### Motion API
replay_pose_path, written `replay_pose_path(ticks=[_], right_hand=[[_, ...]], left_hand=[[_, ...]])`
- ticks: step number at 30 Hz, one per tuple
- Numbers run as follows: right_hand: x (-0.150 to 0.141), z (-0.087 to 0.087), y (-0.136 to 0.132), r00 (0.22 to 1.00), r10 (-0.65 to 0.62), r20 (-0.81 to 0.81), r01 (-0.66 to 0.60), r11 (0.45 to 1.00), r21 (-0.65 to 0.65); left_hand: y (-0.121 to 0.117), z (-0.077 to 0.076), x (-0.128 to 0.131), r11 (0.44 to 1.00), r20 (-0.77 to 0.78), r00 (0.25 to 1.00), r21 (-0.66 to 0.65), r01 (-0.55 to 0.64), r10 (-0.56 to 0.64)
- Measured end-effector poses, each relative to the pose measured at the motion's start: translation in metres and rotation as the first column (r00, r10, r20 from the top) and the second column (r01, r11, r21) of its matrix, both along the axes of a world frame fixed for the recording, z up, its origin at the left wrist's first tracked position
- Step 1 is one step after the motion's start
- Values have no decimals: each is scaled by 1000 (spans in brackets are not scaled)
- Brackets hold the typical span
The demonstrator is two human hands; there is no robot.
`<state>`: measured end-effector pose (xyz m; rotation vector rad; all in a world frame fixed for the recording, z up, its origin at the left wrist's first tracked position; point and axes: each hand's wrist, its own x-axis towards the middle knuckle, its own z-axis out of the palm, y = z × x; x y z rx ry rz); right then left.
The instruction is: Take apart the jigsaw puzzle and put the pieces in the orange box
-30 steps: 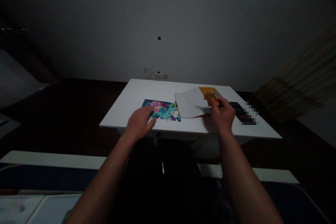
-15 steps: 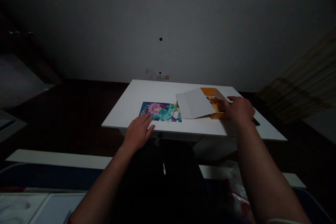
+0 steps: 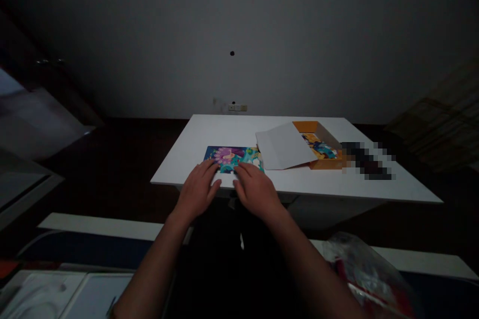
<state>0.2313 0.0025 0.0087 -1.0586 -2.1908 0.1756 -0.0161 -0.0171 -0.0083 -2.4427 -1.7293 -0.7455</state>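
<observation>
A colourful picture puzzle (image 3: 232, 155) lies flat near the front edge of a white table (image 3: 224, 129). My left hand (image 3: 197, 190) rests open with its fingertips on the puzzle's front left edge. My right hand (image 3: 255, 189) lies beside it, fingers stretched flat onto the puzzle's front edge. Neither hand holds anything. To the right stands an orange box (image 3: 322, 148) with loose coloured pieces inside, its white lid flap (image 3: 283, 147) folded out to the left.
A dark flat object (image 3: 364, 159), blurred out, lies right of the box. A wall socket (image 3: 238, 107) sits behind the table. White boards (image 3: 97, 227) lie on the dark floor in front. A clear plastic bag (image 3: 368, 271) is at lower right.
My right hand has left the orange box and come left and nearer to the puzzle's front edge. My left hand stayed on the puzzle. The view shifted slightly.
</observation>
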Motion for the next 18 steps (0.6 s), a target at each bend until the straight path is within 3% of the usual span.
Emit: replay_pose_path(ticks=[5, 10, 18], right_hand=[[-21, -23, -9, 999, -13, -34, 13, 1000, -23], [-18, -25, -9, 999, -25, -20, 24, 999, -44], [-17, -27, -9, 998, -25, -50, 22, 999, -47]], left_hand=[[-20, -11, -34, 999, -46, 999, -51, -3, 1], [-20, -21, -40, 998, -48, 999, -61, -21, 18], [-11, -3, -32, 997, 131, 988, -39, -73, 78]])
